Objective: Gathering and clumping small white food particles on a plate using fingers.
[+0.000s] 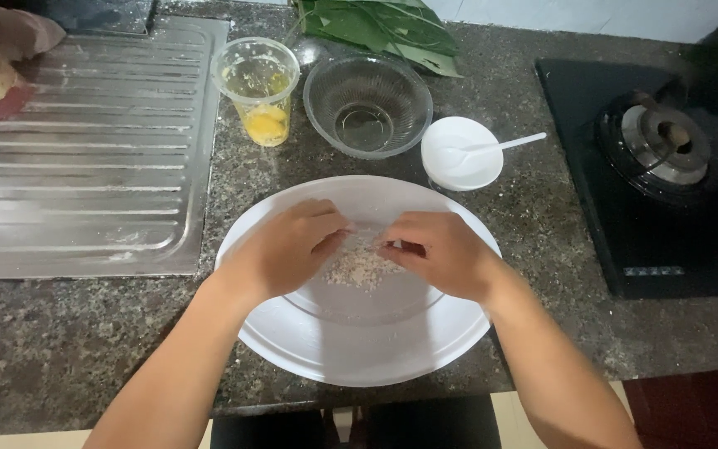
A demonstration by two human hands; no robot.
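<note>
Two hands over one white plate, fingertips meeting above a small heap of pale crumbs near the plate's middle. Left hand curled, fingers bent inward and pinching at the crumbs; right hand likewise half-closed, fingertips pressed into the heap. Hidden under the fingers, so cannot tell whether anything solid is held besides crumbs.

Best done, by the look of it, with light fingertip pressure, keeping the crumbs gathered at the centre well and away from the sloping rim. Worth keeping both wrists low and inside the rim so nothing scatters onto the tabletop.

Plate's near edge close to the tabletop's front edge, slightly overhanging perhaps; no pushing toward the body. Just beyond the plate: a small white bowl with a spoon, nearly touching the rim, and a glass bowl. Left of that, a plastic cup with yellow liquid, easy to tip. Green leaves at the back. Drainboard to the left, stove to the right. Open room mostly at the plate's left and right flanks.
</note>
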